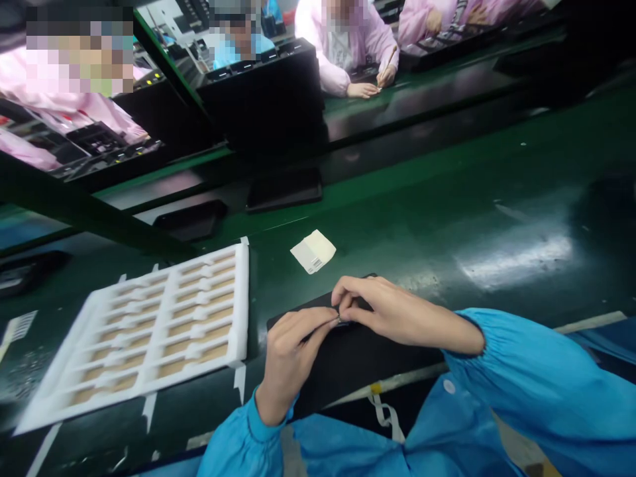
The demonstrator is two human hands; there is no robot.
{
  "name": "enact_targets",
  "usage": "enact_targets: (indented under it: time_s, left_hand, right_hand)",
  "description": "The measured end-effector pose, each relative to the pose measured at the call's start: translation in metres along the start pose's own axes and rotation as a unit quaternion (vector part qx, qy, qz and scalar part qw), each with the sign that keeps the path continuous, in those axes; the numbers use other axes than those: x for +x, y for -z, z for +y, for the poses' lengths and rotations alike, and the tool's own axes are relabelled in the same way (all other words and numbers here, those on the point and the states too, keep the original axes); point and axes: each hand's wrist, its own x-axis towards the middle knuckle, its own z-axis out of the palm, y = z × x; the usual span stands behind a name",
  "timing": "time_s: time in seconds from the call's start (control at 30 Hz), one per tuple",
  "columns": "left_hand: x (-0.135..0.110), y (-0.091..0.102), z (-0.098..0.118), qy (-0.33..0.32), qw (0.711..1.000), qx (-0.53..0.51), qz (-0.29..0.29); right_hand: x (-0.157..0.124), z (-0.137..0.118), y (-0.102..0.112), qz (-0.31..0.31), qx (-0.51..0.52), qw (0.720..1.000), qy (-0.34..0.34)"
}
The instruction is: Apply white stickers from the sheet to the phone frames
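Over a black mat (368, 361) at the bench's near edge, my left hand (292, 348) and my right hand (385, 310) meet fingertip to fingertip. Both are closed in a pinch around a very small piece (339, 318), mostly hidden by the fingers and too small to name. Just beyond the hands lies a pale paper slip (314, 252) with a printed barcode. Left of my left hand is a white foam tray (242, 301) with rows of slots, their bottoms showing brown.
The green bench (437, 218) runs across the view. Black trays (285, 190) lie on its far side. A dark green post (89, 205) slants across the left. Beyond, co-workers in pink (313, 33) and blue sit behind black boxes (263, 99). White tape strips hold the foam tray's edge.
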Motion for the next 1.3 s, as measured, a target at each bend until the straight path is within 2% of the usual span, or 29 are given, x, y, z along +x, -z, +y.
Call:
enact_targets:
  time_s: [0.1, 0.27, 0.4, 0.6, 0.77, 1.0, 1.2, 1.3]
  left_hand:
    - [-0.001, 0.000, -0.002, 0.004, 1.000, 0.012, -0.001]
    - [-0.003, 0.000, 0.001, 0.010, 1.000, 0.023, -0.006]
    - [-0.003, 0.002, 0.004, 0.029, 0.999, 0.034, -0.019]
    - [0.001, 0.004, 0.005, 0.041, 0.997, 0.037, -0.047]
    - [0.004, 0.007, 0.007, 0.023, 0.997, 0.042, -0.065]
    - [0.005, 0.011, 0.009, 0.004, 0.993, 0.086, -0.076]
    - [0.006, 0.008, 0.005, 0.013, 0.994, 0.073, -0.082]
    - [-0.001, 0.007, -0.002, -0.021, 0.995, 0.065, -0.068]
  right_hand:
    - [-0.005, 0.008, -0.004, 0.038, 0.000, 0.999, 0.012]
    - [-0.022, 0.033, -0.017, 0.158, -0.012, 0.987, 0.033]
    - [-0.027, 0.045, -0.026, 0.195, -0.014, 0.978, 0.078]
    - [-0.026, 0.052, -0.031, 0.209, -0.073, 0.961, 0.164]
    - [-0.027, 0.055, -0.031, 0.199, -0.131, 0.943, 0.231]
    - [-0.025, 0.055, -0.031, 0.213, -0.150, 0.933, 0.250]
    - [-0.029, 0.058, -0.033, 0.206, -0.277, 0.899, 0.269]
    - [-0.029, 0.063, -0.033, 0.195, -0.320, 0.886, 0.273]
